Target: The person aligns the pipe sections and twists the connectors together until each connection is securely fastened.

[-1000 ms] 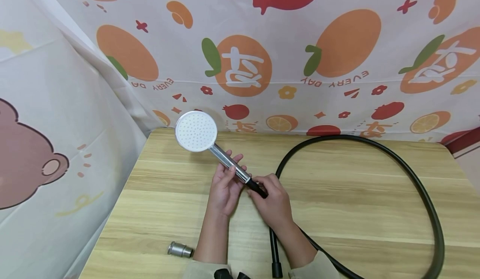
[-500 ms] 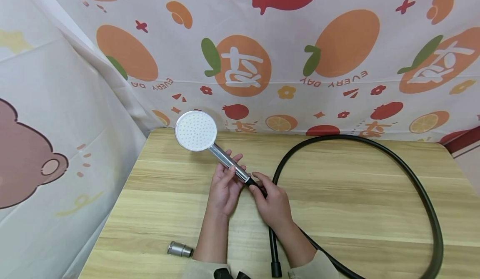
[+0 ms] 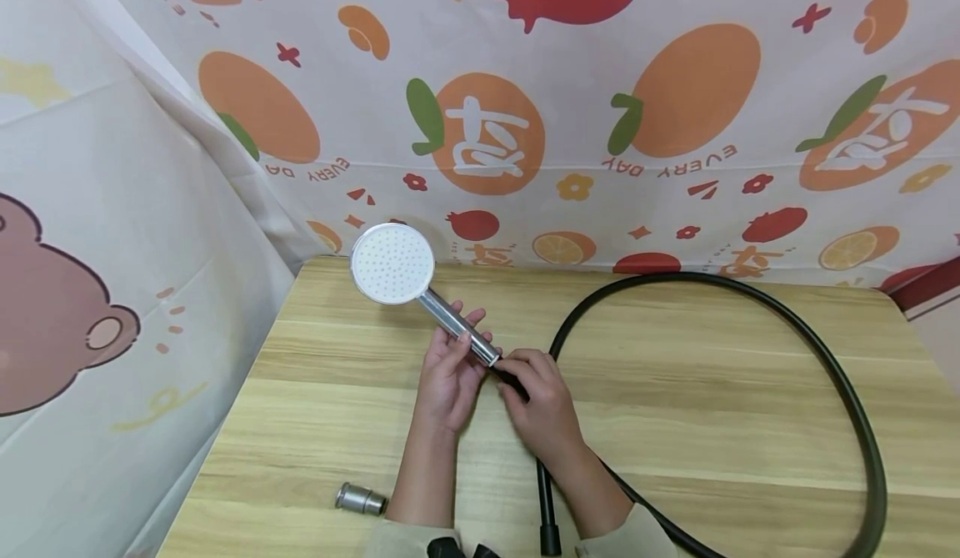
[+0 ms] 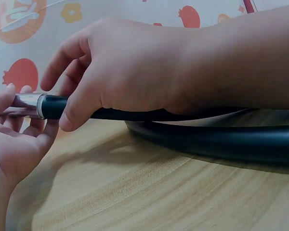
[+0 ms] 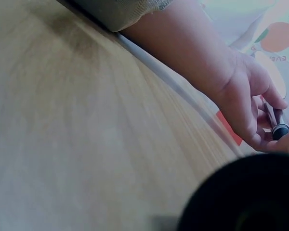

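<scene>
I'm holding the shower head (image 3: 392, 263) with the left hand (image 3: 453, 379) and pinching the black hose (image 3: 690, 277) with the right hand (image 3: 546, 408).

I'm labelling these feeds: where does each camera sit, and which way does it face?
Head: worn on the head, facing forward and down at table, shower head and hose; left hand, right hand and forearms show.
Left wrist: on the left wrist, facing where hose meets metal handle; left hand at left edge, right hand and forearm across the middle.
Right wrist: on the right wrist, facing over table toward left hand; left forearm and part of right hand show.
Head and left wrist share that meeting point.
</scene>
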A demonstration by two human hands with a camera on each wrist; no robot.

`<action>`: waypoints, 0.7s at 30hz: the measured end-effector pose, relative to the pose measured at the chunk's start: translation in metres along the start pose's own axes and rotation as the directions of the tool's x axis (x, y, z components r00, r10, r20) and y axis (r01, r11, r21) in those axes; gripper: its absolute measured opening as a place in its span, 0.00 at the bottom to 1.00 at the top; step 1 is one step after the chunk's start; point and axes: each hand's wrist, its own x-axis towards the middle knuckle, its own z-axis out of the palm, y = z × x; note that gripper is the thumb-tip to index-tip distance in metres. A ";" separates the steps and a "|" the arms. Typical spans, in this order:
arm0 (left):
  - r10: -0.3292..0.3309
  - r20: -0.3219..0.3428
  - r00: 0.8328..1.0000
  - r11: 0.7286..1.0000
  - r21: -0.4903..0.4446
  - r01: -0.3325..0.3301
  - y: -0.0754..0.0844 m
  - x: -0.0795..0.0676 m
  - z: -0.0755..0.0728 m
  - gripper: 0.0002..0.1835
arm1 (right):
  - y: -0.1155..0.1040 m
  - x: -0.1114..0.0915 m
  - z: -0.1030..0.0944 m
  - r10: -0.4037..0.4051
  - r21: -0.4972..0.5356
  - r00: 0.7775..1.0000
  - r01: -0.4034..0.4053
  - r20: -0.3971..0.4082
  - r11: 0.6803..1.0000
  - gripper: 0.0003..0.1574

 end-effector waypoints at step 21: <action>0.013 -0.008 1.000 1.000 -0.007 -0.013 0.000 0.000 0.000 0.30 | 0.000 -0.002 0.000 0.008 0.004 1.000 -0.008 0.014 1.000 0.12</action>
